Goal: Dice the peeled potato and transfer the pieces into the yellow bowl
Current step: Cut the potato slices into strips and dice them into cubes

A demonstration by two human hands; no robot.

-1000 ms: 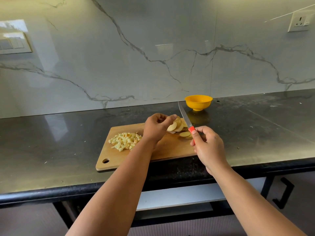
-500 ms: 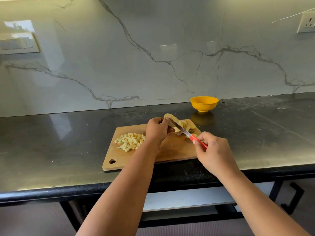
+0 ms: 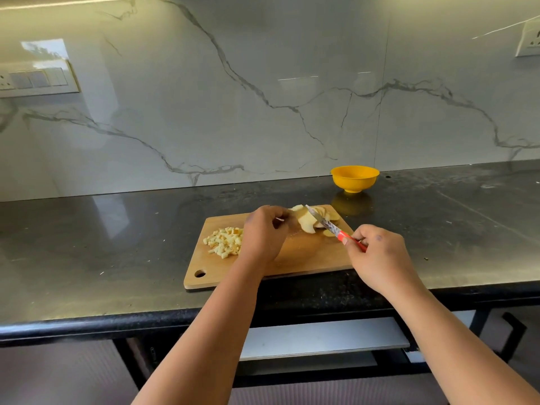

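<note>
A dark, glossy surface (image 3: 102,244) spans the frame's middle; a wooden cutting board (image 3: 306,255) lies at centre, a yellow bowl (image 3: 354,178) upper right of it.

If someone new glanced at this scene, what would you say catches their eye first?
Probably the bright yellow bowl, standing alone on the dark counter near the marble wall, beyond the wooden cutting board. Next, the red-handled knife held in the right hand, its blade over the potato slices at the board's far edge. A pale pile of diced potato lies on the board's left, beside the left hand.
</note>
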